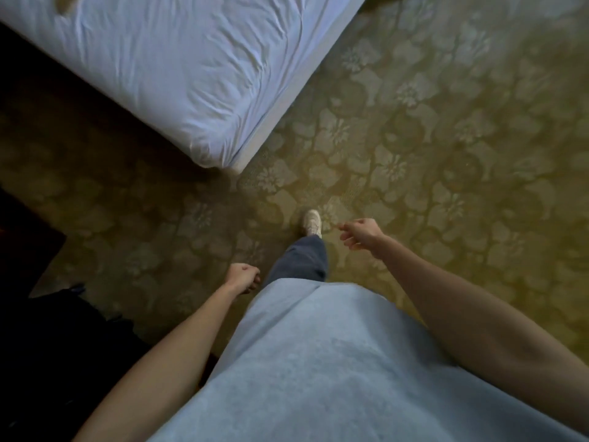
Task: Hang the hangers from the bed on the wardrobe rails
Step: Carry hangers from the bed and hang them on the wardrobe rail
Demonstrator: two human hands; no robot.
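The bed [178, 74] with a wrinkled white sheet fills the upper left, its corner pointing toward me. A brownish blurred shape [65, 4] lies on the sheet at the top edge; I cannot tell what it is. No clear hanger and no wardrobe rail is in view. My left hand [243, 276] hangs low beside my leg, fingers curled into a fist with nothing in it. My right hand [358, 232] is out in front over the carpet, fingers loosely bent and apart, holding nothing.
A patterned yellow-green carpet [446, 138] covers the floor to the right and ahead. My foot in a white shoe [311, 222] is stepping forward. Dark furniture [28, 244] and a dark object [73, 330] stand at the left.
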